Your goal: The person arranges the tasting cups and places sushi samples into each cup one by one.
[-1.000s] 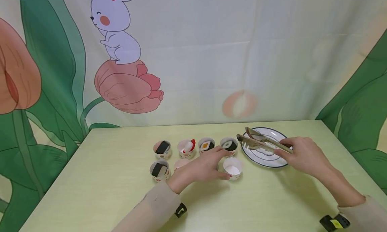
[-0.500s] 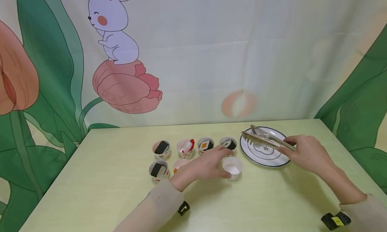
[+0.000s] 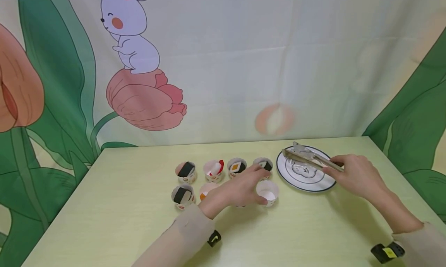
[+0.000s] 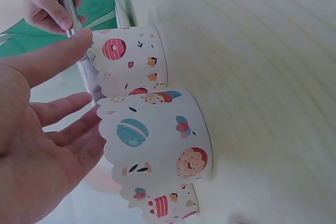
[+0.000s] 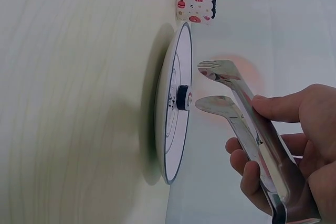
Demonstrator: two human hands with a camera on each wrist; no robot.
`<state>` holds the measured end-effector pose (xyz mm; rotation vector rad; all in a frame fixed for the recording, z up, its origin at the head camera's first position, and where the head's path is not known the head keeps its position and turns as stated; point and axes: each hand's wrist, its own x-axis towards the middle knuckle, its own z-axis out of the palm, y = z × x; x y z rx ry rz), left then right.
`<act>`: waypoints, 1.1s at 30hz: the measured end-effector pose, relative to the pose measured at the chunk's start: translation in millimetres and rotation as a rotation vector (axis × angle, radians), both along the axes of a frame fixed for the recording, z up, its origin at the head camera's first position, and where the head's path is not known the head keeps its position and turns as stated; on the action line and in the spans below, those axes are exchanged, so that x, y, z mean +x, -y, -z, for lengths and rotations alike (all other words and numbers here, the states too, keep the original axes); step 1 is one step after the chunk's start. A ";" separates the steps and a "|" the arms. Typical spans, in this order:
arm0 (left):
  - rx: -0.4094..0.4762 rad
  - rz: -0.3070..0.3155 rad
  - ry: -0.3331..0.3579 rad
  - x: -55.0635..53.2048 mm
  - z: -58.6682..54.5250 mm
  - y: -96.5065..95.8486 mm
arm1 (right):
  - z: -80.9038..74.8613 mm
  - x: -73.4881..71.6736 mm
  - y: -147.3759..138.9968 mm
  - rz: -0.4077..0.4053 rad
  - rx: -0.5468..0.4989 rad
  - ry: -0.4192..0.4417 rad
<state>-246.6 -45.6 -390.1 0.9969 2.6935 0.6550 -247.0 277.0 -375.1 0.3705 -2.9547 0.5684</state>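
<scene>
My right hand (image 3: 359, 178) grips metal serving tongs (image 5: 247, 124) over the white plate (image 3: 306, 187) with a dark blue rim; the tongs' arms stand apart. On that plate, between the tongs' tips in the right wrist view, sits a small toy sushi piece (image 5: 184, 98) wrapped in dark blue. My left hand (image 3: 240, 187) reaches across the paper cups with fingers and thumb spread. Its thumb is right at the rim of a white paper cup (image 3: 267, 191) with nothing seen inside. A printed cup (image 4: 157, 140) stands under the hand, mostly hidden in the head view.
Several paper cups stand in two rows. Ones with toy sushi include the left back cup (image 3: 186, 173), the left front cup (image 3: 183, 197) and the cup with a red-tailed piece (image 3: 214, 171). A printed cloth (image 3: 223, 65) hangs behind the table (image 3: 115, 220).
My right hand has drawn the tongs slightly right and back over the plate, uncovering its printed middle. My left hand has shifted only a little.
</scene>
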 end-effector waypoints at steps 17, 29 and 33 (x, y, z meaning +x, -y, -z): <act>-0.051 -0.015 0.020 -5.4 5.2 -3.8 | 3.9 -5.1 -5.5 0.023 0.001 0.015; -0.079 -0.019 0.025 -7.6 8.3 -4.9 | 8.9 -9.4 -6.3 0.031 0.024 0.032; -0.093 -0.016 0.026 -8.1 8.8 -5.5 | 11.0 -11.2 -6.3 0.030 0.026 0.032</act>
